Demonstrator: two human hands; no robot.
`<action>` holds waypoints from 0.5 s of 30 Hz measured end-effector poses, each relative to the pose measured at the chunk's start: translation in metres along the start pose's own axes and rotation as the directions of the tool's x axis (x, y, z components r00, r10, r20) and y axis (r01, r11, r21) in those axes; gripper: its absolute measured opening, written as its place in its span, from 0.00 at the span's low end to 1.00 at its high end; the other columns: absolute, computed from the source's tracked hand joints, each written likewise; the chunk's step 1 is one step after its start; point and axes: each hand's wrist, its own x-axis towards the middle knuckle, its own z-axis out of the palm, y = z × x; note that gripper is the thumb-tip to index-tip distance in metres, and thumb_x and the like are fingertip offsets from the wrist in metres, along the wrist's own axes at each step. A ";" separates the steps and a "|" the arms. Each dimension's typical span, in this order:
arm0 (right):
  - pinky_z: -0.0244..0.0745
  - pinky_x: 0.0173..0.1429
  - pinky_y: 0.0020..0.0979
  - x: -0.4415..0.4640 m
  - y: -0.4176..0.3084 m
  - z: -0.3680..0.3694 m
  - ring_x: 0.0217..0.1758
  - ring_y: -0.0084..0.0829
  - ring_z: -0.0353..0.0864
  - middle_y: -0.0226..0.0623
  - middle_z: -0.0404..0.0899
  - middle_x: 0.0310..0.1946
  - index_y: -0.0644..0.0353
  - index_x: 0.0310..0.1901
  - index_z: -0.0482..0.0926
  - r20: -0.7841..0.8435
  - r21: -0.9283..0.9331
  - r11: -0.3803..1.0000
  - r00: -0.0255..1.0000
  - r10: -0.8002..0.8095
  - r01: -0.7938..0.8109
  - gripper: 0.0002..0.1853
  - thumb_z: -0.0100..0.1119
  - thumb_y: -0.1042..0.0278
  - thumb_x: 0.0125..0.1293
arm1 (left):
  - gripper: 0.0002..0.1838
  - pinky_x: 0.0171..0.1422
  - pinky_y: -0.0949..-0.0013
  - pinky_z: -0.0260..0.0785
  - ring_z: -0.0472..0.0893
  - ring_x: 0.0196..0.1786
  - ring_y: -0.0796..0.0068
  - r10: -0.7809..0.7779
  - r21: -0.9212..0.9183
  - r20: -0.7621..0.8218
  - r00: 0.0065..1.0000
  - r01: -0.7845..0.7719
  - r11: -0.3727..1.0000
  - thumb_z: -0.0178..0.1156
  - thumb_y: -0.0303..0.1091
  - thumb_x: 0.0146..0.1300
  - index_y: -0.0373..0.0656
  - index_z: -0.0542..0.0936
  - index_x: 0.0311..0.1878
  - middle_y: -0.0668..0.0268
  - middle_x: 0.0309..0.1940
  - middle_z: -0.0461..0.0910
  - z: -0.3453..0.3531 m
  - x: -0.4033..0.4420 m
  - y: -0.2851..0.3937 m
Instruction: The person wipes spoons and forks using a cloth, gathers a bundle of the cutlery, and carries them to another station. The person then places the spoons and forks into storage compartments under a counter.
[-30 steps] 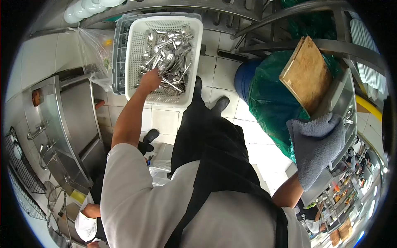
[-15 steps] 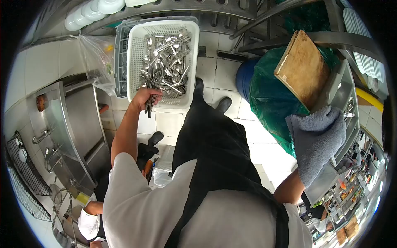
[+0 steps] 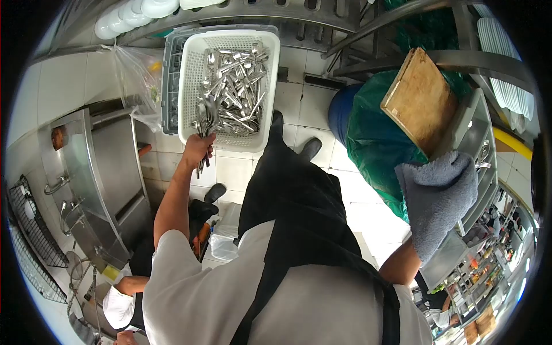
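My left hand is closed around a bunch of spoons and forks, just at the near left corner of a white perforated basket. Handles stick out below the fist, while the heads point away over the basket. Loose cutlery lies jumbled inside that basket, which sits on a grey crate. A grey towel covers my right hand, so its fingers are hidden. Beside the towel is a grey bin with some cutlery in it.
To the right, a wooden board lies over a green bag in a blue barrel. White bowls and stacked plates line the shelves. A steel sink and another person's arm are at left.
My left hand has drawn back slightly from the basket with the cutlery bunch, which now tilts more upright. The towel-covered right hand has barely moved.
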 end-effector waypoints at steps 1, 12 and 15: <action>0.73 0.46 0.41 0.001 0.000 0.000 0.38 0.50 0.79 0.44 0.76 0.31 0.60 0.36 0.75 0.002 -0.002 1.000 1.000 -0.001 0.001 0.33 0.82 0.64 0.22 | 0.18 0.18 0.69 0.65 0.73 0.14 0.75 0.032 0.146 0.023 0.999 -0.035 0.989 0.64 0.44 0.65 0.42 0.75 0.25 0.67 0.16 0.74 -0.002 0.004 0.003; 0.72 0.46 0.42 0.002 -0.009 0.002 0.38 0.51 0.78 0.44 0.76 0.31 0.60 0.36 0.74 0.027 -0.037 0.999 1.000 0.014 -0.013 0.33 0.81 0.63 0.23 | 0.21 0.55 0.48 0.74 0.82 0.47 0.43 0.259 0.890 0.123 0.958 -0.222 0.398 0.61 0.47 0.63 0.35 0.81 0.46 0.43 0.43 0.82 0.041 0.073 0.044; 0.72 0.46 0.42 0.004 -0.010 0.002 0.39 0.51 0.78 0.45 0.75 0.31 0.60 0.36 0.74 0.030 -0.039 0.999 0.999 0.024 -0.023 0.32 0.81 0.63 0.23 | 0.23 0.54 0.48 0.74 0.82 0.47 0.43 0.374 0.883 0.123 0.919 -0.273 0.381 0.61 0.48 0.64 0.35 0.80 0.47 0.45 0.41 0.83 0.046 0.104 0.026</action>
